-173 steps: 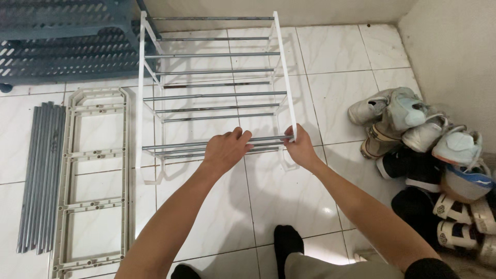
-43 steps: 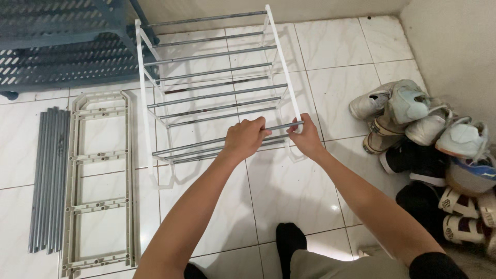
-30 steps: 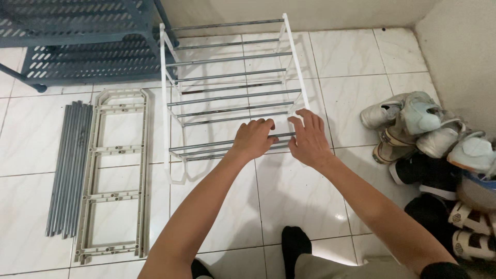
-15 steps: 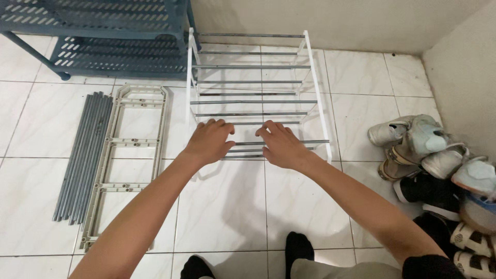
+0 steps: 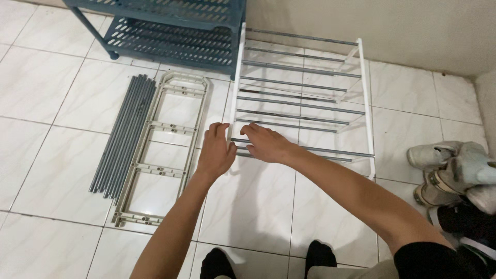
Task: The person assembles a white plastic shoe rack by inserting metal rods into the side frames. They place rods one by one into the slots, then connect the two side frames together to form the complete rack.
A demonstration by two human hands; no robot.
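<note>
White tile floor (image 5: 62, 103) carries the rack (image 5: 302, 98) against the far wall, a loose side frame (image 5: 160, 150) and spare rods (image 5: 121, 137) to its left. Both hands grip the rack's near-left corner: left hand (image 5: 214, 152) clasps the post, right hand (image 5: 263, 143) holds the front rod (image 5: 330, 151). Best to keep the rod square to its socket.

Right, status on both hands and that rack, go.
Left hand on the white rack's left upright, grip unclear. Right hand on the front grey bars. Spare rods and loose side frame lie left, apart.
</note>
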